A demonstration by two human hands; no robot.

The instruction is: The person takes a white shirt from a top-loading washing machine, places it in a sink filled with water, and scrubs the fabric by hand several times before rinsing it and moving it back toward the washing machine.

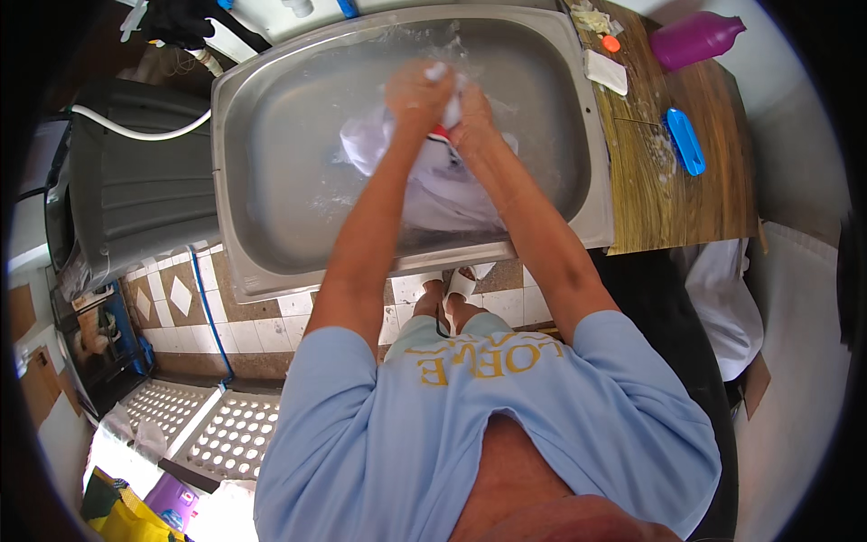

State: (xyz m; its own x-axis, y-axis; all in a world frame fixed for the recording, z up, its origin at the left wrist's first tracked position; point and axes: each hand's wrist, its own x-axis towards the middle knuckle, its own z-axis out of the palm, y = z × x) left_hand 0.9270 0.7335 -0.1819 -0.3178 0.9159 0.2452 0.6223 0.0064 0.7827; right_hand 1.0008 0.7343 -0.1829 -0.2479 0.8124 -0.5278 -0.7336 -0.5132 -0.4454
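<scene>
A large steel sink (289, 185) holds cloudy, splashing water. In it lies a wet white garment (452, 199) with a small red and black patch, partly under the water. My left hand (420, 95) is closed round a bunched part of the cloth, near the far side of the basin. Right beside it, my right hand (471, 116) grips the same white fabric, with the red patch close to its wrist. Both hands are slightly blurred, and the cloth hides some of the fingers.
On the wooden counter (650, 199) to the right are a blue brush (685, 143), a purple bottle (695, 40), a white bar (605, 72) and an orange cap (611, 43). A white hose (144, 135) reaches the sink's left edge, above a dark grey ribbed surface (144, 190).
</scene>
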